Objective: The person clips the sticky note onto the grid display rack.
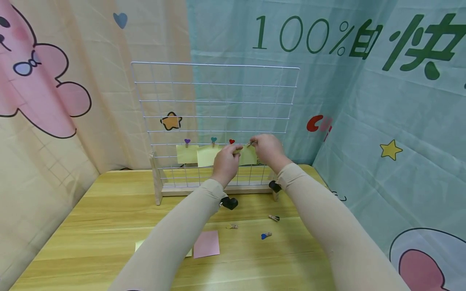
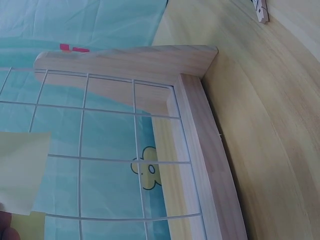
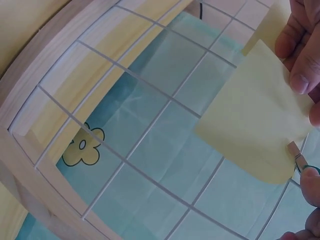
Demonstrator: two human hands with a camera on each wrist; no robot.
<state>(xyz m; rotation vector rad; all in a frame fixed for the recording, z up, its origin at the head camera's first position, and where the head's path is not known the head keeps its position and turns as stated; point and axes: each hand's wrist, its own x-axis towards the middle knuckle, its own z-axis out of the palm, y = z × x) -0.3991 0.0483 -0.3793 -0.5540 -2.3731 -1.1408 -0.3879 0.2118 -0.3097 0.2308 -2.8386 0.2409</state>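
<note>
My left hand (image 1: 226, 163) is at the white wire grid and pinches a yellow sticky note (image 1: 248, 156) by its edge; the right wrist view shows its fingertips on the note (image 3: 255, 120). At the note's other upper corner, my right hand (image 1: 268, 150) pinches a small wooden clothespin (image 3: 296, 151), its tip at the note's edge. Left of these, yellow notes (image 1: 187, 155) hang on the grid under clothespins with a purple heart (image 1: 187, 141), a teal heart (image 1: 213, 139) and a red heart (image 1: 231, 141). My left hand partly hides the notes nearest it.
The wire grid (image 1: 218, 101) stands in a wooden base (image 1: 218, 189) on the wooden table. Nearer lie a blue-heart clothespin (image 1: 266, 235), a yellow one (image 1: 232, 226), a dark-topped one (image 1: 274, 218) and a pink note (image 1: 206, 244). More yellow paper (image 1: 139, 244) shows beside my left sleeve.
</note>
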